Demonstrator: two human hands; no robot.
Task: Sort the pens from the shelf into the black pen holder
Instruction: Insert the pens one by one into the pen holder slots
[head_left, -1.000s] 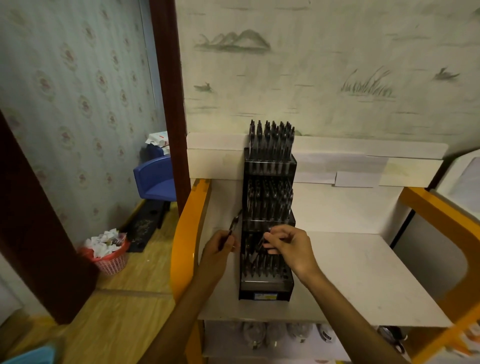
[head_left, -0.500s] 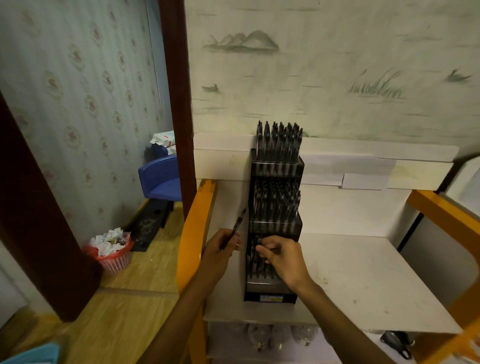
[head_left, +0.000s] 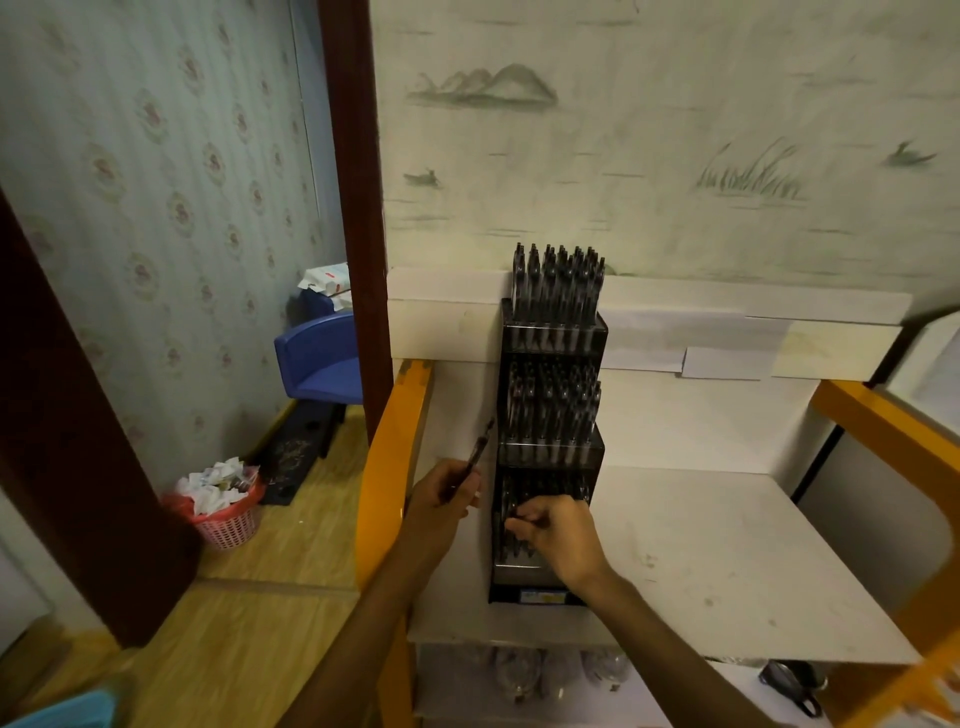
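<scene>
The right hand (head_left: 558, 535) has dropped from the top of the holder's (head_left: 545, 519) near tier to its front row, fingers closed on a pen there, seating judged nearly complete; the left hand (head_left: 441, 501) grips a spare pen (head_left: 475, 454) upright beside the holder on the counter (head_left: 727, 561).

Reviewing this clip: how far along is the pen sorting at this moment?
Well along, it seems. The top and middle tiers of the black pen holder already look packed with pens. In hand: the left hand holds one pen beside the holder, while the right hand works at the pens in the bottom tier. Left: seating that pen. I cannot tell whether more loose pens remain; none show on the shelf top.
</scene>
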